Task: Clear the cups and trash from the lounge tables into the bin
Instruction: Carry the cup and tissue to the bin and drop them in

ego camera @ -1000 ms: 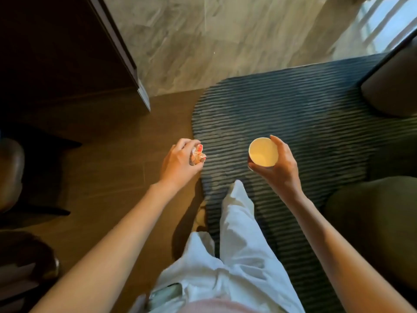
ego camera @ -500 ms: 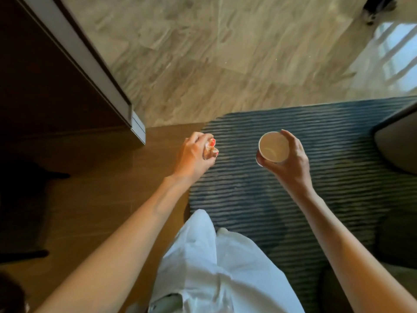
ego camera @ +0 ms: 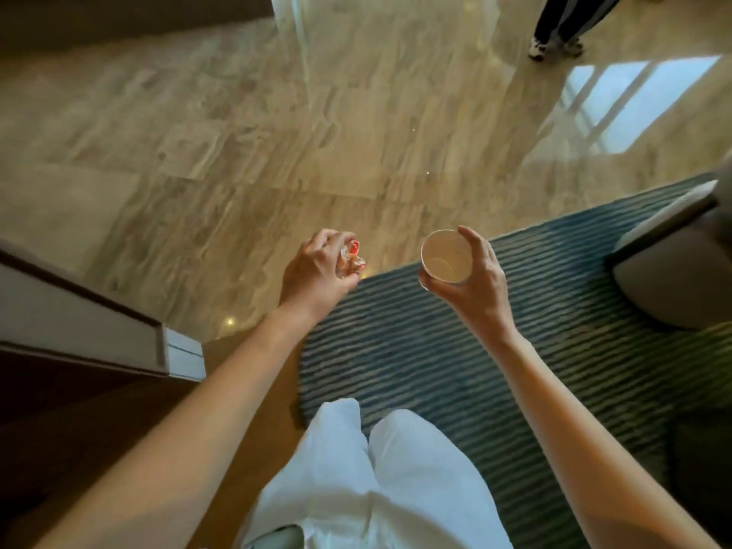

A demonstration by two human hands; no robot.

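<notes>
A striped rug (ego camera: pixel 495 350) lies on the marble floor (ego camera: pixel 237 132); a grey seat (ego camera: pixel 673 283) stands on it; another person's legs (ego camera: pixel 562 21) stand far off.

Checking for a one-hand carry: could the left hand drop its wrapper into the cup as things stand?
Probably yes. The cup sits upright, mouth open, in the right hand, and nothing lies between it and the left hand gripping the crumpled wrapper.
</notes>
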